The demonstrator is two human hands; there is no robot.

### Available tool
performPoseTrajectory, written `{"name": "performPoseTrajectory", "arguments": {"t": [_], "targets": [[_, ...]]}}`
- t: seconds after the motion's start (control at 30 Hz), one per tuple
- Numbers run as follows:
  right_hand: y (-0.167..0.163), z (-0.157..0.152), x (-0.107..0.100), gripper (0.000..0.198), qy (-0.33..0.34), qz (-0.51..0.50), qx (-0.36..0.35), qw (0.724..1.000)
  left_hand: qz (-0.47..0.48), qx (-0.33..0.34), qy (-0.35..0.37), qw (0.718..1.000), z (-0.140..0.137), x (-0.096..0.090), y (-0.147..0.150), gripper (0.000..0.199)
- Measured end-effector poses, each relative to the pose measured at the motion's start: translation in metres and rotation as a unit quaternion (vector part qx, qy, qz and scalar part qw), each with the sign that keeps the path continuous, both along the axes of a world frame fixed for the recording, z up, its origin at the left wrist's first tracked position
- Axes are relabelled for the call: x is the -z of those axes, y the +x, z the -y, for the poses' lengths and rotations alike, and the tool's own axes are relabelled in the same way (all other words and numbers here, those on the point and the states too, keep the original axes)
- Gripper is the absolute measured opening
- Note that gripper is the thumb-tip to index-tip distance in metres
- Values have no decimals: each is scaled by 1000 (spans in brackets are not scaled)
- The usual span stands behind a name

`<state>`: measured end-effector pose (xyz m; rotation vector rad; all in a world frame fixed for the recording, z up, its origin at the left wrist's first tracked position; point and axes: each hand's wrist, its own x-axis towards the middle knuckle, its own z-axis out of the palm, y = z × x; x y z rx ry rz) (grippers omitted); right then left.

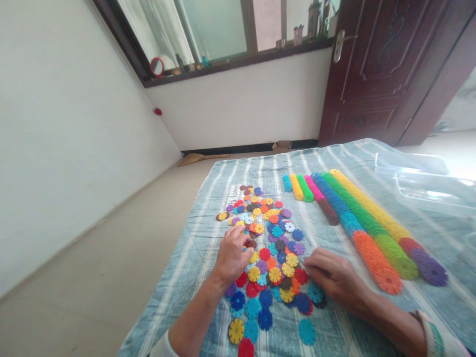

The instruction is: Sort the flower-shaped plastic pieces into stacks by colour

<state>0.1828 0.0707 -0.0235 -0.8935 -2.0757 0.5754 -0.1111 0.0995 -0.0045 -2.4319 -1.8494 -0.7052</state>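
A loose pile of flower-shaped plastic discs [275, 274] in many colours is spread over the striped cloth. My left hand [230, 254] lies over the pile's left side, thumb apart from the fingers, near a brown disc [251, 244]; its fingertips are partly hidden. At the pile's right edge is my right hand [332, 272], fingers curled and pressed together beside a red disc [301, 276]. Whether anything is inside that pinch cannot be made out. Further right lie long overlapping rows of discs sorted by colour, such as an orange stretch [375, 260] and a purple stretch [429, 267].
Shorter rows, including a yellow row [296, 187], lie at the far side of the cloth [197, 258]. Clear plastic boxes [433, 191] stand at the right. Beyond are a broom [193, 158] on the floor, a window sill and a dark red door [383, 74].
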Motion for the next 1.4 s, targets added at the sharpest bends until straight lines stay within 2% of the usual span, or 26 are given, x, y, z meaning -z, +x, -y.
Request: {"name": "performPoseTrajectory", "arguments": {"t": [0.2,0.37,0.47,0.7,0.8,0.9,1.03,1.13,1.27,1.4], "targets": [[-1,-1,2,19,7,-6,-1,1000,12,-5,-33,999,-2,-3,1,16],[-2,-2,2,20,8,-10,0,1000,41,18,-2,999,-1,-10,4,19],[-2,-3,2,20,8,-10,-1,1000,65,21,5,998,2,-20,6,13],[-7,-6,1,18,6,-23,-2,1000,134,4,-117,984,0,-52,21,13],[-10,-9,2,17,31,-29,12,999,167,32,-132,977,-15,-59,43,14],[-13,-12,3,16,39,-23,28,999,184,77,-135,970,-37,-60,79,13],[-15,-15,8,16,50,-17,42,998,194,137,-174,956,-64,-54,137,12],[-17,-17,12,16,62,-18,44,997,187,142,-181,955,-82,-46,173,11],[-19,-19,14,15,63,-26,39,997,149,151,-167,963,-99,-36,200,14],[-20,-20,16,13,64,-29,36,997,110,143,-150,972,-106,-30,212,14]]}}
